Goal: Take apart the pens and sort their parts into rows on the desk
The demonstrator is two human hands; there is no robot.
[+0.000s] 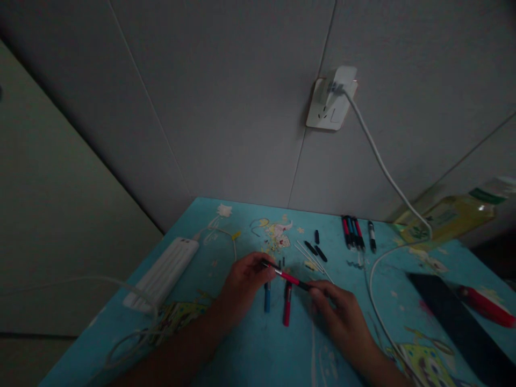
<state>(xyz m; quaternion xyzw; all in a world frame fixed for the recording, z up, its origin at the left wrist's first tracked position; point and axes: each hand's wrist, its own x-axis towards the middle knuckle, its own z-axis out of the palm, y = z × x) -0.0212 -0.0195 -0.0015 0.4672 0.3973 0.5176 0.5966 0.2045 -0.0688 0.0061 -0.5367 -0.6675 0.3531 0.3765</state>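
"The red pen (288,277), where is it?"

"Up over the blue counter (242,349), between two hands. The left hand (248,275) pinches one end and the right hand (336,309) pinches the other."

"What's on the counter?"

"Cartoon pictures! A blue pen piece (267,299) and a red pen piece (287,307) lie near the hands. A row of pens (353,233) lies farther back. A white power strip (164,273) is on the left, and a yellow bottle (451,217) is on the right."

"And the room?"

"It's dim. Behind the counter is a gray wall (226,107) with a white socket (320,119)."
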